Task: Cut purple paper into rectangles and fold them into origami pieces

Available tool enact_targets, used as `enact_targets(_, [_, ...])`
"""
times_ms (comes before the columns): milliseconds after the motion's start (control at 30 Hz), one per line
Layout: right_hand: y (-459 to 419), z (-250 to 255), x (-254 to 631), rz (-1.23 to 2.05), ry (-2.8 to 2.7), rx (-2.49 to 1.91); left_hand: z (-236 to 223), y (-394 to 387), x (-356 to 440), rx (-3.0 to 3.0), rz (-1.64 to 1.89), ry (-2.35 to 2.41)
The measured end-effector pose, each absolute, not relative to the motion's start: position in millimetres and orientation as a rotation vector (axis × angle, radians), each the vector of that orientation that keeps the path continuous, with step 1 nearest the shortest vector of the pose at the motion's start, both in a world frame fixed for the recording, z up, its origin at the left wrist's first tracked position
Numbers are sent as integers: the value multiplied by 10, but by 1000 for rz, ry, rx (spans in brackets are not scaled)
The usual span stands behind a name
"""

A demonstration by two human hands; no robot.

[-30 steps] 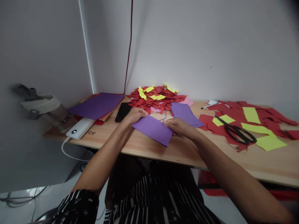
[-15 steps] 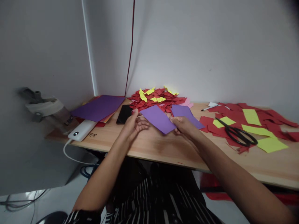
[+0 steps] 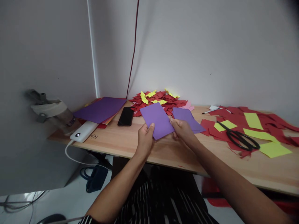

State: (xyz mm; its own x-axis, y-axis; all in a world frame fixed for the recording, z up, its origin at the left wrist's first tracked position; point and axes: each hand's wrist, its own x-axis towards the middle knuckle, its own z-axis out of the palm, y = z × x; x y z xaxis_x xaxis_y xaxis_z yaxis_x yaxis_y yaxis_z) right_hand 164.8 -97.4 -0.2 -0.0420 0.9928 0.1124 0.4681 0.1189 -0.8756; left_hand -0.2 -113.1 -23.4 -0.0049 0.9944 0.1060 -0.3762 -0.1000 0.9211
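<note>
A purple paper rectangle [image 3: 157, 119] is held a little above the wooden table [image 3: 163, 149], its long side pointing away from me. My left hand [image 3: 145, 139] pinches its near left corner with the thumb on top. My right hand [image 3: 182, 129] grips its right edge. More purple paper [image 3: 187, 117] lies flat on the table just right of the held piece. Behind both sits a heap of red and yellow paper scraps [image 3: 158, 99].
A black phone [image 3: 126, 116], a large purple sheet [image 3: 100, 109] and a white power bank [image 3: 84, 131] with its cable lie on the left. Black scissors [image 3: 240, 137] rest on red and yellow offcuts [image 3: 254, 124] at right, with a pen [image 3: 211, 110] behind. Walls close the back and left.
The purple piece has turned from lying crosswise to pointing away from me. My left hand let go of it, then took hold again at the near corner. My right hand kept its grip.
</note>
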Motion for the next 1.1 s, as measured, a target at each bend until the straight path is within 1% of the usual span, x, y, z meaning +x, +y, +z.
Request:
enact_targets(100, [-955, -7, 1671, 819, -1695, -1352, -212, -1144, -75, 1081, 1422, 932])
enact_targets(167, [-926, -13, 1684, 738, -1704, -1315, -208, -1163, -112, 1213, 1378, 1034])
enact_targets(267, [-890, -30, 1686, 597, -1678, -1359, -215, -1205, -103, 1371, 1266, 1159])
enact_targets(367, [-877, -51, 1686, 513, -1642, -1416, -220, -1258, -30, 1400, 1229, 1145])
enact_targets(667, [-853, -86, 1738, 491, -1617, -1501, -145, -1424, -53, 1148, 1337, 926])
enact_targets(933, [-846, -65, 1731, 468, -1601, -1514, -114, -1558, -89, 1179, 1134, 929])
enact_targets(1100, [-843, -82, 1728, 475, -1587, -1513, -174, -1552, -64, 1183, 1116, 945])
